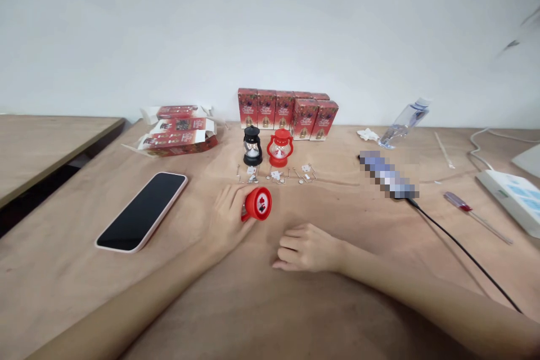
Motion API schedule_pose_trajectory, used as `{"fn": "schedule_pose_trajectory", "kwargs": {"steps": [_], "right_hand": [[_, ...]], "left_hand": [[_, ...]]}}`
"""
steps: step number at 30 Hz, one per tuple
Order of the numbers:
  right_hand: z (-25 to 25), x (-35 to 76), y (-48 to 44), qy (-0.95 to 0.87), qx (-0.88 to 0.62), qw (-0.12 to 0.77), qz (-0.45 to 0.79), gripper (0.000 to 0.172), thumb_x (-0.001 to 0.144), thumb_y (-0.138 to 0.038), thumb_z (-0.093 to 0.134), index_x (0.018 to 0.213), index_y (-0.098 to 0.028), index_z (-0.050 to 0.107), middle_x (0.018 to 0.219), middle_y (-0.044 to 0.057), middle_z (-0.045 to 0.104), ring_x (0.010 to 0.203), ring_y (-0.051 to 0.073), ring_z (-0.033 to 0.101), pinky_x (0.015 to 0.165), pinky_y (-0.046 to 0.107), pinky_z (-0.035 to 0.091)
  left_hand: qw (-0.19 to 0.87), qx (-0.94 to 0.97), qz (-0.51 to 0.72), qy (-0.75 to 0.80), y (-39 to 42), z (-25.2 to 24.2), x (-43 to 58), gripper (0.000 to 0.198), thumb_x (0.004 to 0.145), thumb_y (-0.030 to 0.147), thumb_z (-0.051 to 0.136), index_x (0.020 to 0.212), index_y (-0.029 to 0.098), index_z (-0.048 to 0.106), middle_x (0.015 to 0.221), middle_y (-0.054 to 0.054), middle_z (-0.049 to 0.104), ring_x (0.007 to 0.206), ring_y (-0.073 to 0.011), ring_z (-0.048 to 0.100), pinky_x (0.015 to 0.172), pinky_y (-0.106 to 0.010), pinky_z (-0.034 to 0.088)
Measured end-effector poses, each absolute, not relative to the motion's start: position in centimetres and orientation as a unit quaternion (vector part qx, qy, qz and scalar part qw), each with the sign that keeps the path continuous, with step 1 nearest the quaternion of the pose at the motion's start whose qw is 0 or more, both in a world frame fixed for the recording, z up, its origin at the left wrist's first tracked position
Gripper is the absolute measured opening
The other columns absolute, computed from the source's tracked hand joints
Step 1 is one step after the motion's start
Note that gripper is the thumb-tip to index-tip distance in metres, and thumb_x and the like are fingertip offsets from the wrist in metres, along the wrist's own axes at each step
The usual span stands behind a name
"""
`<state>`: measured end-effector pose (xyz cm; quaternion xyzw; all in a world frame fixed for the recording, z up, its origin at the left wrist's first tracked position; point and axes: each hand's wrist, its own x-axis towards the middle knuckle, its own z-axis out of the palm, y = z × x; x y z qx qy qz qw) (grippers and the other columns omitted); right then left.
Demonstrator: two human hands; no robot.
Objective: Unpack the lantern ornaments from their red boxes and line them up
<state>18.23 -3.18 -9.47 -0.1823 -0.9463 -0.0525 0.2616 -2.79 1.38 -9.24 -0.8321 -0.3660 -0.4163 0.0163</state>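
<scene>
My left hand [230, 215] rests on the wooden table [253, 304] with its fingers wrapped round a small red toy lantern [258, 204] lying on its side, its base facing me. My right hand [306, 248] lies on the table just right of it, fingers loosely curled, holding nothing. Behind them a black lantern [252, 146] and a red lantern [280, 148] stand upright. Small metal handles and white tabs [276, 175] lie in a row in front of those two.
A row of red boxes [287, 109] stands at the wall, with flattened boxes [179, 129] to the left. A phone [143, 211] lies face up at left. At right are a plastic bottle [404, 122], a screwdriver [475, 215], a black cable [459, 247] and a white device [512, 194].
</scene>
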Motion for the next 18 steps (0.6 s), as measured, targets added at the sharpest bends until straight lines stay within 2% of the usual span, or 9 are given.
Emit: {"fn": "schedule_pose_trajectory", "kwargs": {"steps": [5,9,18], "right_hand": [[-9.7,19.1,-3.3,-0.947,-0.180,0.258,-0.067,0.037,0.090,-0.031,0.050,0.054,-0.021,0.049,0.051,-0.003,0.050,0.045,0.009,0.037,0.042,0.027,0.018],[-9.8,19.3,-3.2,-0.947,-0.126,0.260,-0.144,0.039,0.091,-0.031,0.046,0.054,-0.019,0.048,0.048,-0.003,0.048,0.042,0.009,0.039,0.040,0.026,0.022],[-9.8,18.5,-4.2,-0.956,-0.027,0.251,-0.149,0.036,0.088,-0.027,0.048,0.053,-0.020,0.044,0.044,-0.005,0.042,0.038,0.009,0.038,0.039,0.025,0.024]], "left_hand": [[0.017,-0.833,-0.419,-0.360,1.4,-9.2,-2.7,0.033,0.081,0.016,0.057,0.113,0.017,0.049,0.103,-0.009,0.061,0.093,-0.0232,0.057,0.077,-0.037,0.049],[-0.005,-0.824,-0.437,-0.360,1.4,-9.1,-2.8,0.033,0.080,0.018,0.058,0.112,0.019,0.049,0.103,-0.008,0.061,0.094,-0.0228,0.058,0.079,-0.037,0.050],[-0.058,-0.806,-0.481,-0.340,0.9,-8.4,-2.9,0.036,0.081,0.022,0.059,0.115,0.022,0.047,0.106,-0.006,0.062,0.096,-0.0201,0.060,0.080,-0.035,0.052]]}}
